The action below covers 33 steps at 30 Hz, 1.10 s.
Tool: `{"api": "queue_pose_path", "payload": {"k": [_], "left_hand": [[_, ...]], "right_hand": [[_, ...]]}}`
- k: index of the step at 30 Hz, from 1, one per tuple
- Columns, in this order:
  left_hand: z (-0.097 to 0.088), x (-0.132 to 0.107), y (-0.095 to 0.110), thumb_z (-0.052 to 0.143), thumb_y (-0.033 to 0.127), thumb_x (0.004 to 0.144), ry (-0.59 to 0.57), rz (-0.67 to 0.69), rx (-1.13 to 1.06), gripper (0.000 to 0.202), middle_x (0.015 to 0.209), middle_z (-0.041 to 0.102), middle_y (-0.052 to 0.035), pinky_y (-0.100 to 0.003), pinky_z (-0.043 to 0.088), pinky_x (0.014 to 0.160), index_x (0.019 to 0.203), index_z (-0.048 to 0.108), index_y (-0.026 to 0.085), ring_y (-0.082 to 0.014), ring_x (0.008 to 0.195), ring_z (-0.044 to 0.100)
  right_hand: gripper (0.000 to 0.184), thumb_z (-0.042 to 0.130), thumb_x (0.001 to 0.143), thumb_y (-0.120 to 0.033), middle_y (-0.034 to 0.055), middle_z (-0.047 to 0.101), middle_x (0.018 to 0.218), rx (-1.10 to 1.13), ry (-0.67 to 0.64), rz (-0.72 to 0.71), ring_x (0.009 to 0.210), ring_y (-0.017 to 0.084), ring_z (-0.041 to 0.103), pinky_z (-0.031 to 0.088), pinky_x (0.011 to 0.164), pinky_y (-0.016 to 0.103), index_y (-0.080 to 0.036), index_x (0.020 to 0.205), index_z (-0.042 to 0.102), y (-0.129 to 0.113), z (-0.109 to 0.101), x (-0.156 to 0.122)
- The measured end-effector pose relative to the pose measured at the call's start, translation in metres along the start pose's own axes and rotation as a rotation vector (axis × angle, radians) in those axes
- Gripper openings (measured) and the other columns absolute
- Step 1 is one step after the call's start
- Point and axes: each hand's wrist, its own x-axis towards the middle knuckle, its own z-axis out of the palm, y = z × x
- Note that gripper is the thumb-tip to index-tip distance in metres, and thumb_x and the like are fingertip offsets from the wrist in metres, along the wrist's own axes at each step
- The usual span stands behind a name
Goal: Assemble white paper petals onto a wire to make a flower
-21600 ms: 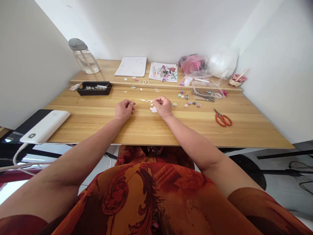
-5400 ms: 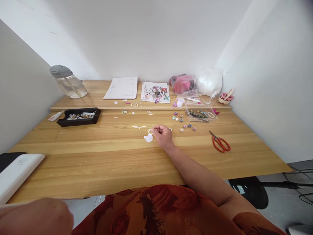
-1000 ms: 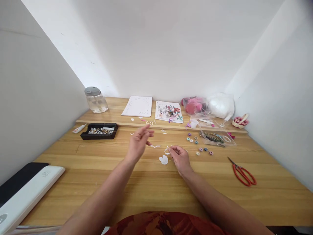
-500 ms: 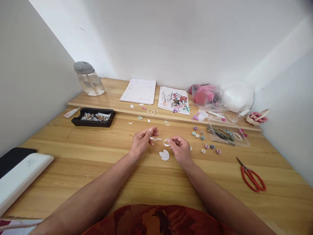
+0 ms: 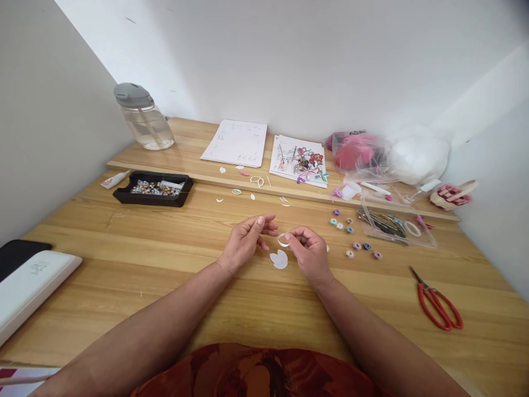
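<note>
My right hand [image 5: 311, 255] rests on the wooden desk [image 5: 165, 264] and pinches a small white paper coil [image 5: 283, 240] between thumb and fingers. My left hand [image 5: 247, 241] hovers just left of the coil, fingers loosely curled, thumb and forefinger close together near a thin white strip; I cannot make out whether it holds it. A white cut-out paper shape [image 5: 279, 259] lies flat on the desk between both hands.
Red scissors [image 5: 438, 306] lie at the right. Several small coloured coils [image 5: 351, 237], a clear box of strips [image 5: 397, 226], a black tray of beads [image 5: 155, 188], a water bottle [image 5: 144, 117], papers [image 5: 237, 142], a quilled card [image 5: 300, 162] and plastic bags [image 5: 388, 157] stand behind.
My left hand came down from above the desk and drew in beside the right hand's coil. The view shifted as my head moved.
</note>
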Motion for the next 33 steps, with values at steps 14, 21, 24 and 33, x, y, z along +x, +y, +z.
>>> {"api": "queue_pose_path", "payload": {"k": [14,21,24,33], "left_hand": [[0.006,-0.003,-0.006,0.077,0.038,0.071,-0.037,-0.169,-0.077,0.035,0.082,0.072,-0.0061,-0.027,0.055,0.068,0.094,0.072,0.013,-0.0123,0.065,0.065],[0.007,-0.005,-0.006,0.076,0.037,0.073,-0.083,-0.187,-0.122,0.032,0.073,0.070,-0.0058,-0.026,0.054,0.066,0.093,0.070,0.012,-0.0123,0.062,0.064],[0.008,-0.006,-0.006,0.077,0.036,0.072,-0.076,-0.196,-0.140,0.033,0.073,0.070,-0.0051,-0.025,0.052,0.064,0.093,0.069,0.012,-0.0109,0.060,0.062],[0.012,-0.008,-0.008,0.080,0.036,0.068,0.002,-0.203,-0.137,0.032,0.072,0.068,-0.0035,-0.021,0.047,0.057,0.087,0.072,0.013,-0.0086,0.057,0.056]], "right_hand": [[0.019,0.070,0.079,-0.036,-0.0030,0.061,0.058,0.040,-0.007,0.028,0.046,0.008,0.044,0.035,0.046,0.022,-0.018,0.074,0.065,-0.002,0.001,-0.001],[0.019,0.071,0.078,-0.036,-0.0034,0.059,0.056,0.050,0.001,0.033,0.046,0.008,0.042,0.035,0.045,0.022,-0.018,0.073,0.064,-0.004,0.002,-0.002],[0.019,0.071,0.078,-0.034,-0.0045,0.056,0.054,0.061,0.001,0.027,0.045,0.007,0.040,0.033,0.044,0.021,-0.018,0.073,0.063,-0.004,0.002,-0.002],[0.019,0.070,0.078,-0.034,-0.0040,0.055,0.055,0.030,-0.001,-0.014,0.048,0.008,0.042,0.034,0.046,0.022,-0.018,0.071,0.062,-0.006,0.006,-0.006]]}}
